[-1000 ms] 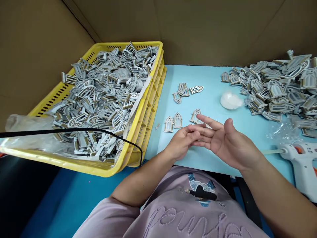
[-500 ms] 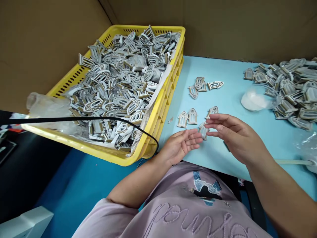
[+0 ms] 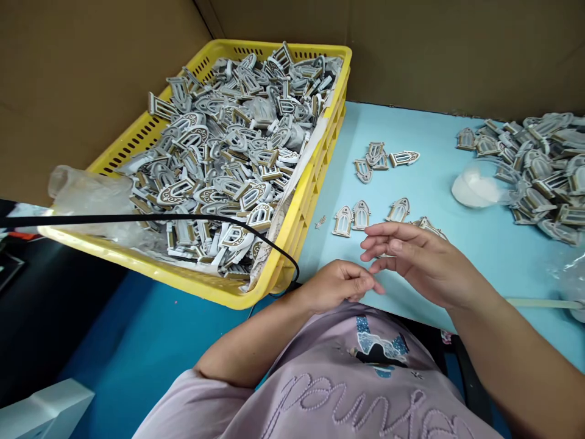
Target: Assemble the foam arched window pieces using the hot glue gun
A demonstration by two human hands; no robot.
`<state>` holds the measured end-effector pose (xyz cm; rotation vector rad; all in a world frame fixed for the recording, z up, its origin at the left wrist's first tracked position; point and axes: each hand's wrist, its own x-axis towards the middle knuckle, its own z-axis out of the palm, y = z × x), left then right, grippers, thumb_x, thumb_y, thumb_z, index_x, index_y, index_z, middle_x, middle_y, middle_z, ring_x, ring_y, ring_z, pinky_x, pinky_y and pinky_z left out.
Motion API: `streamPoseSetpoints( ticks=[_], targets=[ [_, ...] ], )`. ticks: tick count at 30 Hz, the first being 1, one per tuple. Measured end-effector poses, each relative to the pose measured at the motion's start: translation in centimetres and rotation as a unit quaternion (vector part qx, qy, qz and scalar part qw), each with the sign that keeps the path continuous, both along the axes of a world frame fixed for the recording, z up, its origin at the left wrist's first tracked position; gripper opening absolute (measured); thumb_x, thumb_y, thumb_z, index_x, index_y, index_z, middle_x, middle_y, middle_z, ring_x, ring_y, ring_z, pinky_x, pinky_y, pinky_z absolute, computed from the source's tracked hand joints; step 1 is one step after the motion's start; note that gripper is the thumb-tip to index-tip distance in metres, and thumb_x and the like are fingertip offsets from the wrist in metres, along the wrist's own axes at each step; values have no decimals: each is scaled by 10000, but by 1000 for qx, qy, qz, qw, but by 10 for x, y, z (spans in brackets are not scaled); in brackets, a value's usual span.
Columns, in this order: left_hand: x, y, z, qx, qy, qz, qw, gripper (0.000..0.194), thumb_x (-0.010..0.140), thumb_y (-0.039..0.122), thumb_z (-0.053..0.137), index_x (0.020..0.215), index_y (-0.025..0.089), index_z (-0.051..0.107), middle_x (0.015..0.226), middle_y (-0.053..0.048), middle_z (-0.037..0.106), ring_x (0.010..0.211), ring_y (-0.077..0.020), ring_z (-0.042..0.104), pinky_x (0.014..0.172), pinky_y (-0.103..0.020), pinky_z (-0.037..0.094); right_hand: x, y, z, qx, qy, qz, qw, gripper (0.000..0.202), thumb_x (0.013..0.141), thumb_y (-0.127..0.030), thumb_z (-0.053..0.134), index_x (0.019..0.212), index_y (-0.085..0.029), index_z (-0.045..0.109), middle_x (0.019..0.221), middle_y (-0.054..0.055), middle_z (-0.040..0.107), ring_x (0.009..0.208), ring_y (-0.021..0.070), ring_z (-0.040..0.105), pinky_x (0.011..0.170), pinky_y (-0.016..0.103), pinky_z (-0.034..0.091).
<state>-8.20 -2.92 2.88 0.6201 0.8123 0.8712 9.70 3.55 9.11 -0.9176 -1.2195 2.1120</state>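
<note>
My left hand (image 3: 340, 281) is near the table's front edge, with its fingers curled in and the thumb lying against them. No object shows in it. My right hand (image 3: 414, 256) hovers beside it, palm toward the left, fingers loosely bent and slightly apart, holding nothing. The fingertips of both hands come close together; whether they touch I cannot tell. Just beyond them lie small white arched window-shaped pieces with brownish-gold trim: a pair side by side (image 3: 351, 219) and a single one (image 3: 398, 210). Another arched piece (image 3: 429, 225) is partly hidden behind my right hand.
A yellow crate (image 3: 301, 238) heaped with similar pieces stands at left, a black cable (image 3: 183, 217) crossing its front. Farther back lies a small cluster of pieces (image 3: 375, 157). At right are a clear bag with white contents (image 3: 478, 186) and a large pile of pieces (image 3: 543, 171).
My left hand has turned from an open, upward palm to curled fingers. My right hand has shifted slightly left and down, uncovering one arched piece and covering another. The whole view has shifted slightly.
</note>
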Motion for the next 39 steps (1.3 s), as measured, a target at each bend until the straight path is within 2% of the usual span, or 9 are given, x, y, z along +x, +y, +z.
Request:
streamPoseSetpoints(
  ticks=[4,6,10,12,15,21,26,31,39],
  targets=[
    [-1,3,2,-18,-89,90,992,366,792,492,779,708,154,670,577,34,480,541,-78,433,546,-221,357,20,6,-4,-4,-7,63,998,348,936,-432,610,1207,-225,680,1078,93,710,954,221,699,806,378,579],
    [-2,6,3,-35,-113,151,981,310,871,461,705,757,177,651,688,16,551,646,-91,531,640,-222,441,38,14,-7,127,-182,74,972,375,914,-507,602,1138,-228,714,946,76,728,824,213,703,705,355,574],
    [-2,12,9,-128,-189,209,951,345,996,430,518,994,146,714,1033,-89,696,981,-172,667,897,-299,522,67,27,-12,379,-531,-128,747,332,891,-476,597,1047,-227,752,859,91,683,707,231,615,613,388,501],
    [0,13,15,-141,-208,206,946,477,1022,478,425,1096,106,715,1165,-139,692,1101,-219,660,982,-344,509,65,26,-13,428,-542,-219,690,376,904,-424,581,1173,-193,705,1044,151,661,848,286,624,723,465,518],
    [2,13,24,-127,-220,188,949,614,1024,554,343,1165,77,704,1275,-171,666,1203,-258,629,1045,-371,483,42,11,-14,559,-466,-244,641,390,920,-336,593,1270,-170,636,1255,186,598,1132,336,585,956,533,491],
    [3,12,31,-110,-219,172,954,695,1014,614,280,1196,89,699,1334,-170,646,1288,-260,578,1090,-368,441,-2,-17,-23,660,-376,-87,645,441,886,-242,675,1315,-201,582,1479,167,476,1403,363,376,1076,593,417],
    [1,9,31,-91,-220,167,957,662,1002,616,343,1334,104,600,1296,-181,666,1250,-240,607,1094,-368,419,-10,-19,-27,675,-367,-138,625,297,870,-177,683,1164,-218,667,1307,127,640,1241,339,515,970,569,459],
    [-3,6,31,-84,-221,139,962,739,967,647,415,1464,100,443,1289,-219,662,1241,-290,619,1116,-452,384,-7,-19,-32,686,-312,-158,638,256,842,-72,656,970,-288,708,1138,39,722,1127,287,567,927,509,441],
    [-4,4,28,-56,-198,127,970,633,989,598,415,1406,136,530,1356,-195,623,1208,-302,631,1056,-466,437,5,-3,-12,611,-282,-153,723,49,933,-206,597,898,-226,624,915,48,685,975,224,591,901,428,475]
  ],
)
